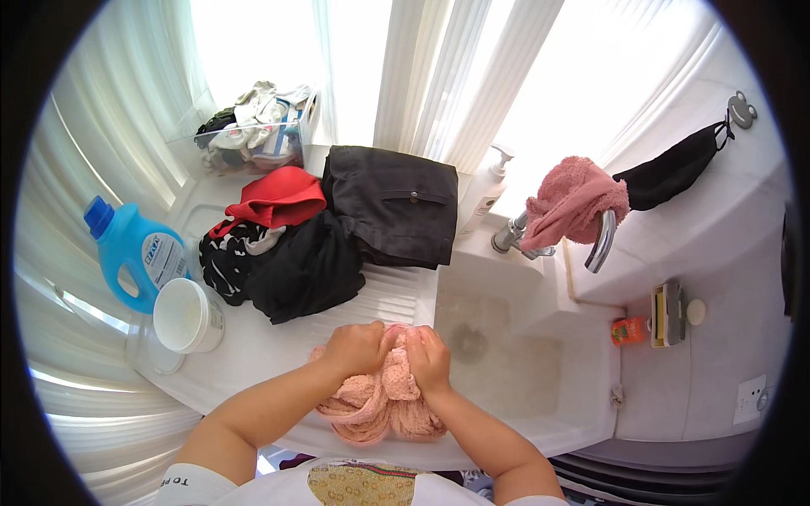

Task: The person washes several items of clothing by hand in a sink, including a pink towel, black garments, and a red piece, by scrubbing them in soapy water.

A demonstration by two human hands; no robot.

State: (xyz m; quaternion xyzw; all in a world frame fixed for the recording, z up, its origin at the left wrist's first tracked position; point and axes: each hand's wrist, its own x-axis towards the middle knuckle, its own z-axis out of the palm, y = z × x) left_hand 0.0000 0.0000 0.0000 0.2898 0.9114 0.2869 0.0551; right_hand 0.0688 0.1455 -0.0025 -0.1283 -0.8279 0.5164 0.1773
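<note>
A bunched peach-pink towel [363, 403] lies at the front of the white sink's ribbed washboard [392, 297]. My left hand [359, 347] grips its upper part, fingers curled into the cloth. Close beside it, my right hand [429, 357] is closed on the same towel, near the basin's left edge. The two hands are almost touching. Folds of the towel spread out below both hands, between my forearms. To the right, the basin [531, 371] holds some cloudy water over the drain.
Behind my hands lie black clothes [308, 270], a red cloth [278, 198] and folded dark trousers [392, 202]. A blue detergent bottle [139, 253] and white tub [181, 316] stand left. A pink cloth [578, 202] drapes over the faucet [601, 244]; a pump bottle [485, 190] stands behind.
</note>
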